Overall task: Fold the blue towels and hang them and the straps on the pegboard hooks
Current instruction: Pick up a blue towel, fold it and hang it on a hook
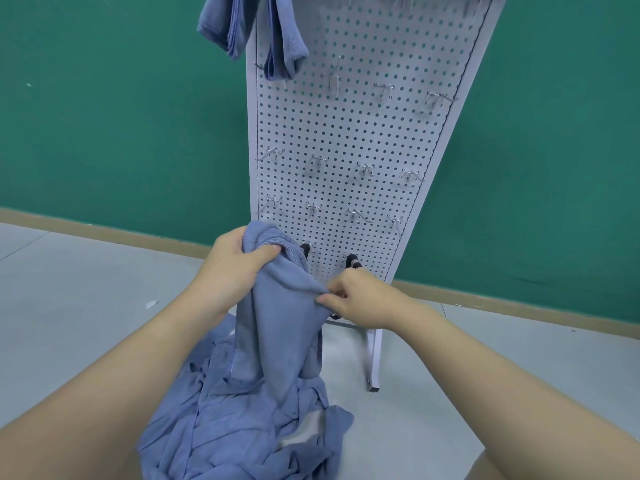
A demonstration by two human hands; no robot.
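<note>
While two folded towels (242,26) already hung from hooks at the top of the pegboard (346,133), I had my left hand (232,268) bunched round the upper edge of a third blue towel (273,323) low before that board, my right hand (360,299) pinching its side edge. I judged the job under half done: a heap of towels (221,431) lay on the floor (485,375) below the pegboard, most hooks (318,161) stood bare, and dark straps (351,261) seemed to hang near its foot.

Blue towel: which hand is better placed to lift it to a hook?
Left, probably. The left hand grips the blue towel at its top, nearest the free hooks; the right hand only pinches a lower edge.
</note>
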